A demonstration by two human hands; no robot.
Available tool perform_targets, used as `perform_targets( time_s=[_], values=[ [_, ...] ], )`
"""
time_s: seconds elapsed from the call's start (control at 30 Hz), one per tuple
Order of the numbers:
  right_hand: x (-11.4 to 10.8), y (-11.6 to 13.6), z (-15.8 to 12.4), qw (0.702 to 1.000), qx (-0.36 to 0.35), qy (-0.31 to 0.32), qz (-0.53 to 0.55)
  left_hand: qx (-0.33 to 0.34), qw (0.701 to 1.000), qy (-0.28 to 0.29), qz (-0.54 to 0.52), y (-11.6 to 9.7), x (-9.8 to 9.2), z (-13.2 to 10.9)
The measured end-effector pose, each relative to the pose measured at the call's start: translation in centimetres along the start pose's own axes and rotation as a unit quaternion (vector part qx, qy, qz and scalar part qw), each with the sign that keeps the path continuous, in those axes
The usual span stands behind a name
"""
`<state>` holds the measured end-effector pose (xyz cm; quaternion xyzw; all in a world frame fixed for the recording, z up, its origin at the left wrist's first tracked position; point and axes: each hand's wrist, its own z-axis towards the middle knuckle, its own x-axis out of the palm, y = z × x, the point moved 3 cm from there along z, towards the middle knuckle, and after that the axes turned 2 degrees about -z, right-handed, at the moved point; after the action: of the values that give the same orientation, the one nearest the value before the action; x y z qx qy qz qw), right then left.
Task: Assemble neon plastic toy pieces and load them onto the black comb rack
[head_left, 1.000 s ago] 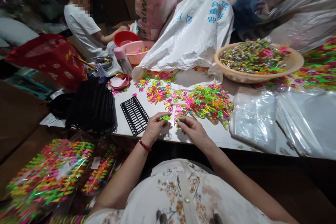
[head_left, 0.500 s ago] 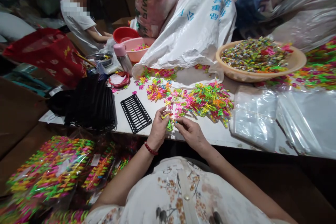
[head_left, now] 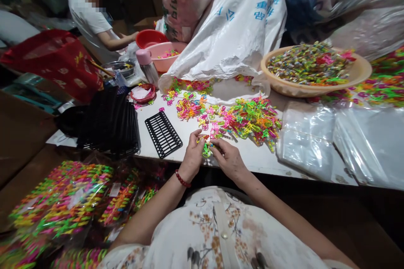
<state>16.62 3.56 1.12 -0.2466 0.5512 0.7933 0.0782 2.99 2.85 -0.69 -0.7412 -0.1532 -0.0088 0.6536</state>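
My left hand [head_left: 192, 157] is closed at the table's front edge, pinching a small plastic toy piece [head_left: 206, 150] with green, yellow and red parts. From the other side, my right hand [head_left: 231, 160] pinches the same piece, its thumb and forefinger closed near a small blue bit. The fingers partly hide the piece, so its exact shape is unclear. Just beyond my hands lies a heap of brightly coloured plastic toy pieces [head_left: 252, 121], with a smaller heap [head_left: 190, 107] to its left. A black slotted plastic rack [head_left: 163, 135] lies flat left of my left hand.
Stacked black racks [head_left: 109, 122] stand at the left. Clear plastic bags [head_left: 304, 141] lie at the right, below a basin [head_left: 295, 88] of small wrapped items. A white sack [head_left: 227, 38] spills pieces behind the heaps. A co-worker [head_left: 94, 25] sits at the far left.
My two hands have shifted very slightly to the right and stay close together on the toy piece. The co-worker's arm has moved a little toward the red basin.
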Motion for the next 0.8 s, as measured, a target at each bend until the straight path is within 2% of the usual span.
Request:
perform_targets(
  time_s=[0.2, 0.33, 0.5, 0.63, 0.8],
  values=[
    [0.2, 0.1, -0.3, 0.999, -0.037, 0.004, -0.007, 0.039, 0.998, -0.017, 0.048, 0.5, -0.3, 0.0],
    [0.3, -0.2, -0.4, 0.998, -0.057, -0.006, -0.030, 0.036, 0.997, -0.052, 0.051, 0.9, -0.7, 0.3],
    [0.4, -0.3, -0.6, 0.996, -0.081, -0.006, -0.043, 0.040, 0.992, -0.059, 0.107, 0.9, -1.0, 0.4],
    [0.2, 0.0, -0.7, 0.998, -0.066, 0.002, -0.012, 0.042, 0.983, -0.078, 0.160, 0.9, -1.3, 0.4],
    [-0.3, 0.1, -0.4, 0.998, -0.021, 0.027, 0.053, 0.033, 0.981, -0.064, 0.178, 0.7, -1.4, 0.6]
  ],
)
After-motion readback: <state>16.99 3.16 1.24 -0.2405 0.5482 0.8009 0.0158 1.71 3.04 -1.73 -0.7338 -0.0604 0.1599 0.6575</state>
